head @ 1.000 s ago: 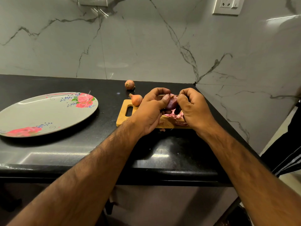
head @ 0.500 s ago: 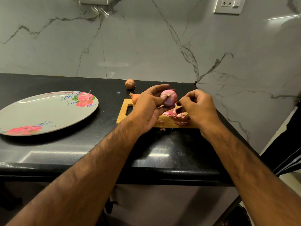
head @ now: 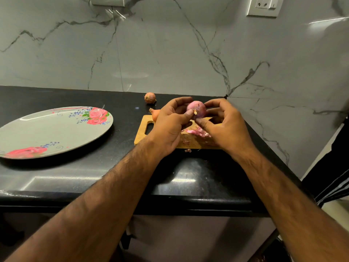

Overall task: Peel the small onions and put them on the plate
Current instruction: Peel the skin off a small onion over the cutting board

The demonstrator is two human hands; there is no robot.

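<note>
A small pink peeled onion (head: pixel 198 109) is held above the wooden cutting board (head: pixel 143 135). My left hand (head: pixel 170 127) grips it from the left, thumb by its root end. My right hand (head: pixel 224 125) curls round it from the right, thumb under it. Pink onion skins (head: pixel 196 132) lie on the board below. An unpeeled orange onion (head: pixel 155 113) sits at the board's back left corner, partly hidden by my left hand. Another unpeeled onion (head: pixel 150 97) rests on the counter near the wall. The grey flowered plate (head: pixel 47 133) lies at the left, holding nothing.
The black counter (head: pixel 94 173) ends at a front edge close to me and at a marble side wall (head: pixel 283 120) on the right. A scrap of skin (head: pixel 188 150) lies just in front of the board. Wall sockets (head: pixel 264 5) sit above.
Both hands have lifted the onion up off the board. My right hand, which had pulled away with skin, has come back onto the onion's right side.
</note>
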